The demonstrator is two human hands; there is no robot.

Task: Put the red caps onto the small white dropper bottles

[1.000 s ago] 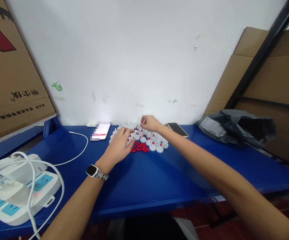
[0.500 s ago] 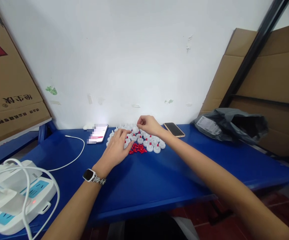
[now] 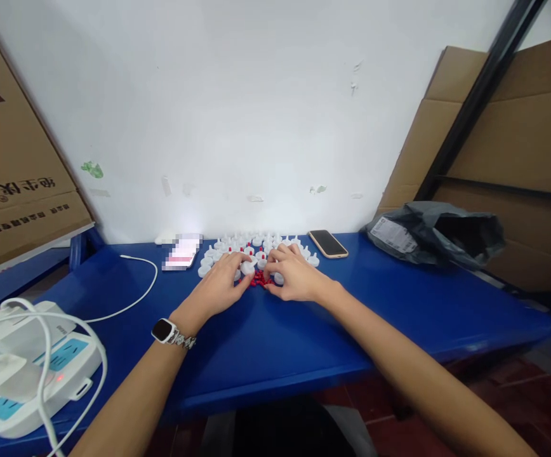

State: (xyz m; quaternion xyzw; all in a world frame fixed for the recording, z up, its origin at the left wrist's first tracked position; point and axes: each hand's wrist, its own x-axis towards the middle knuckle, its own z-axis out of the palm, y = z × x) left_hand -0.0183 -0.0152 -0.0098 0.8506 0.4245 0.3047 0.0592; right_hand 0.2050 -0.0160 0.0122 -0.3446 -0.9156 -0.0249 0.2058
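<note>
- A white power strip (image 3: 23, 371) sits at the near left corner of the desk (image 3: 304, 343), its cords looped over it, close to the person but out of the working area.
- A white cable (image 3: 137, 295) runs from there toward the back, ending near a lit phone (image 3: 181, 252) that lies flat by the back edge, left of the work.
- The left hand (image 3: 221, 287), with a watch (image 3: 164, 330) on its wrist, rests palm down on the desk; its fingertips pinch a white cap (image 3: 247, 268), seemingly steadying it for fitting.
- The right hand (image 3: 293, 276) lies just beside it, fingers curled down onto the small heap of red pieces (image 3: 258, 279) between the two hands; I cannot tell whether it has one gripped.
- The heap lies midway along the desk, toward the back edge, where either hand can reach it.
- Behind the hands, white caps (image 3: 256, 244) stand in a tight cluster near the back edge, several already carrying a red tip, which suggests finished ones are parked there.
- A dark phone (image 3: 327, 244) lies flat right of the cluster.
- A grey plastic bag (image 3: 435, 235) slumps at the far right corner, against cardboard.
</note>
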